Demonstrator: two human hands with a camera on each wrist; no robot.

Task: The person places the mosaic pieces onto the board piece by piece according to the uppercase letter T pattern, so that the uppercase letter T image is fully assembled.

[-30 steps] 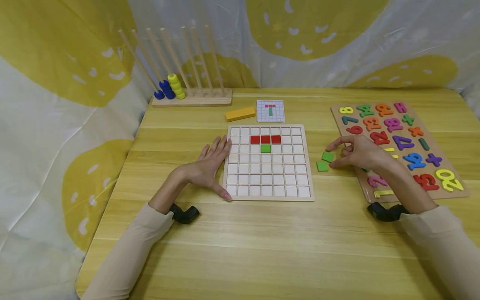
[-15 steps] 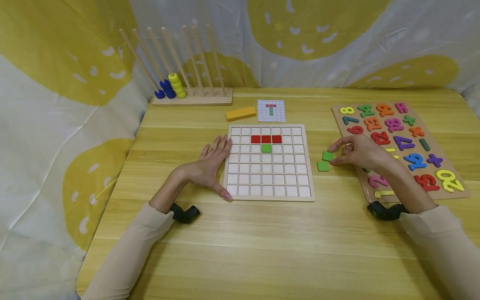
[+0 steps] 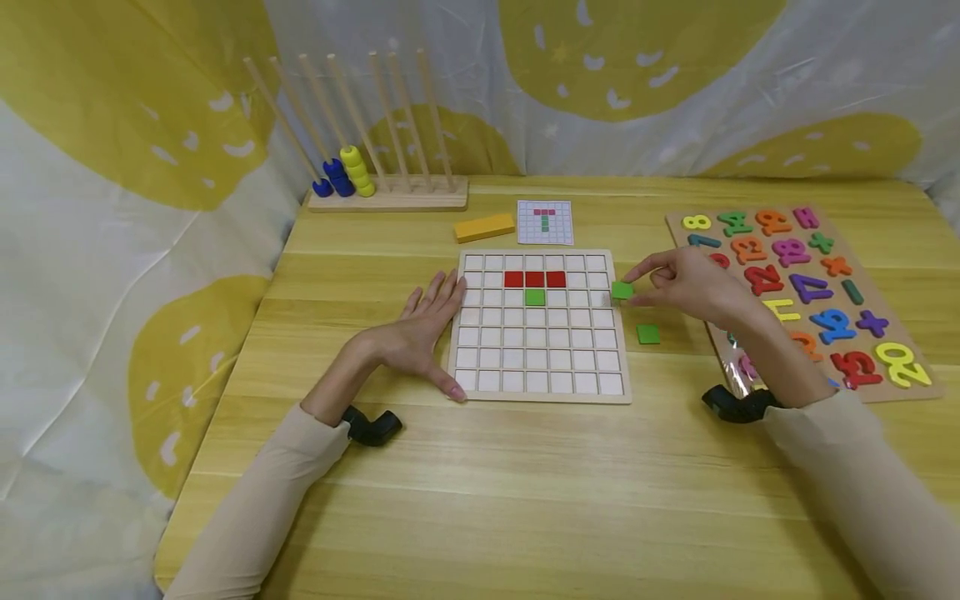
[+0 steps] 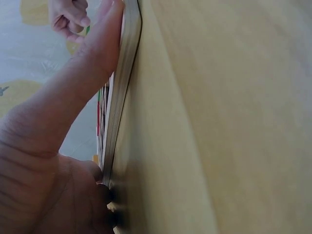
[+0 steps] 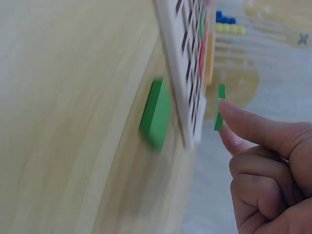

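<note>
A wooden grid board (image 3: 536,396) lies mid-table, holding a row of red square tiles (image 3: 534,279) and a green tile (image 3: 535,297) under the middle one. My left hand (image 3: 411,343) rests against the board's left edge, fingers spread, thumb at the near corner. Between thumb and index finger, my right hand (image 3: 693,283) pinches another green square tile (image 5: 220,107), raised just over the board's right edge. One loose green tile (image 3: 648,334) lies on the table right of the board.
Behind the board are a pattern card (image 3: 544,222) and an orange block (image 3: 484,227). A peg abacus (image 3: 386,200) with blue and yellow beads stands back left. A number puzzle board (image 3: 802,300) lies at right, partly under my right forearm.
My right hand has lifted one of the two loose green tiles off the table and moved it left to the board's edge. My left hand stays in place.
</note>
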